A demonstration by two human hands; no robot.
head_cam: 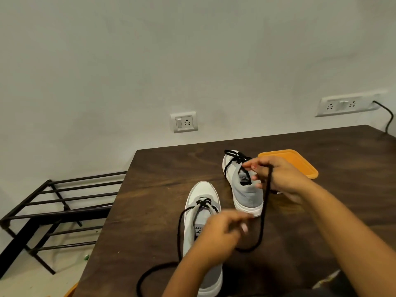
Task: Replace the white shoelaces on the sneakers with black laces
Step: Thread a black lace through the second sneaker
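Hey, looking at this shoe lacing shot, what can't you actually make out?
Head view, the only one:
- Left hand: motion blur hides its fingertips, so its grip on the black lace is unclear.
- Near sneaker: heel covered by the left forearm and cut by the bottom edge.
- Far sneaker: upper eyelets partly hidden behind the right hand.
- Tongue labels: too small to read.

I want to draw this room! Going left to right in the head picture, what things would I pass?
First the black metal rack → near sneaker → far sneaker → orange lid → double wall socket.
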